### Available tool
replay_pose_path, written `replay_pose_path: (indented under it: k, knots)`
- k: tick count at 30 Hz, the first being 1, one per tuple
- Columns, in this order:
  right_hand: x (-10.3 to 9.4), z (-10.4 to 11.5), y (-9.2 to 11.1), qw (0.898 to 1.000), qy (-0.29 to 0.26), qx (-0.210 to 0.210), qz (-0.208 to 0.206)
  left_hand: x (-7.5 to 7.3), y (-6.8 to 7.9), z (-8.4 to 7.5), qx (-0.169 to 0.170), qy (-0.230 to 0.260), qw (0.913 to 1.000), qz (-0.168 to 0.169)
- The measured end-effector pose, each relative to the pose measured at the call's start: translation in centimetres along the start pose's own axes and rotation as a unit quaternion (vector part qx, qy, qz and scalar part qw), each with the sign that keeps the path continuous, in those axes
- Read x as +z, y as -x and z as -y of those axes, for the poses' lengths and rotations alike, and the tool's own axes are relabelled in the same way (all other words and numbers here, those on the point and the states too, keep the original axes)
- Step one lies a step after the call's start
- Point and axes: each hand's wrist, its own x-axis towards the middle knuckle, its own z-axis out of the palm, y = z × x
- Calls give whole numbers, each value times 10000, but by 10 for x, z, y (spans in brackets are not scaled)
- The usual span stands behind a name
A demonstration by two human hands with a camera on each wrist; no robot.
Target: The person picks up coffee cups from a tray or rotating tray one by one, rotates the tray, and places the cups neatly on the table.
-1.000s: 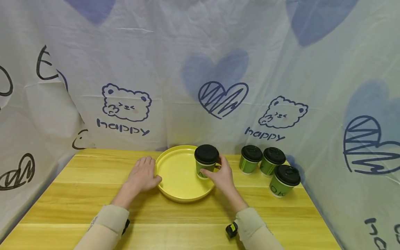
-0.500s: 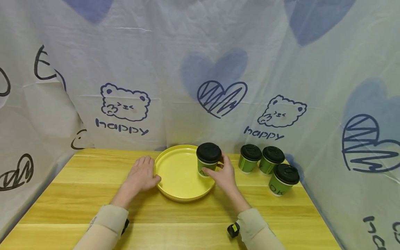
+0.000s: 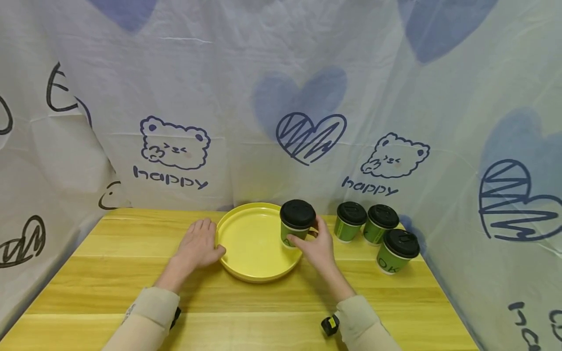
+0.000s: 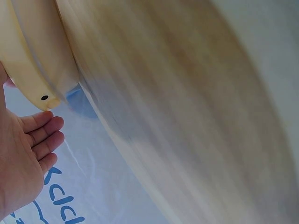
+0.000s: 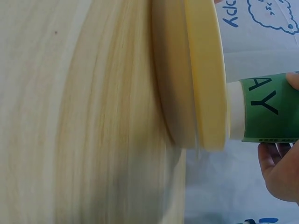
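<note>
A green paper cup (image 3: 293,235) with a black lid stands upright over the right part of the round yellow tray (image 3: 246,265). My right hand (image 3: 319,245) grips it from the right side, thumb in front and fingers behind. In the right wrist view, dark letters show on the green paper cup (image 5: 268,109), and its white base overlaps the line of the tray's rim (image 5: 210,84). At the tray's left rim lies my left hand (image 3: 199,244), fingers extended and thumb at the edge. The left wrist view shows the left hand's fingers (image 4: 46,140) beside the tray's outer wall (image 4: 49,51).
Several more lidded green cups stand at the right: two at the back, the left one (image 3: 348,229) and the right one (image 3: 378,229), and one (image 3: 392,256) in front of them. A wooden table (image 3: 246,312) carries everything. A printed white cloth (image 3: 246,165) hangs behind.
My right hand has moved the cup a little to the right and slightly farther back, closer to the tray's right rim. The left hand and tray have stayed nearly still.
</note>
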Motion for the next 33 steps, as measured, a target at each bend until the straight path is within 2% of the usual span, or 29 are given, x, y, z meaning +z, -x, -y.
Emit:
replay_pose_path:
  k: [15, 33]
  knots:
    - [-13, -5, 5, 9993, -302, -18, -219, 0, 0, 0, -27, -32, 10000, 68]
    - [-42, -18, 13, 9987, -109, 48, -502, -1, 1, -1, 12, -83, 9999, 73]
